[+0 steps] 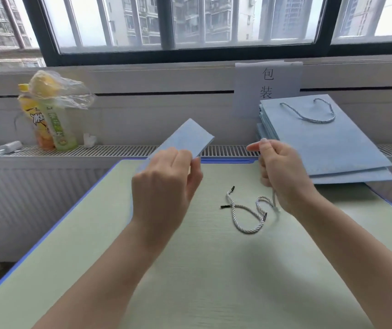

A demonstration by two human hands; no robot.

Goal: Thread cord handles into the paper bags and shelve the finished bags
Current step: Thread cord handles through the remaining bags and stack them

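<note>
My left hand (164,186) grips a flat light-blue paper bag (185,138), held up edge-on above the far part of the green table (190,269). My right hand (283,172) is raised beside it with its fingers curled round a grey-white twisted cord (276,205) that hangs from the fist. Another twisted cord with black tips (242,217) lies looped on the table between my hands. A stack of light-blue bags (321,143) rests at the far right; the top one has a cord handle (309,112) threaded.
Two drink bottles (50,124) under a clear plastic wrap stand on the grille ledge at the far left. A white paper sign (268,84) with characters leans against the wall behind the stack. The table has a blue edge.
</note>
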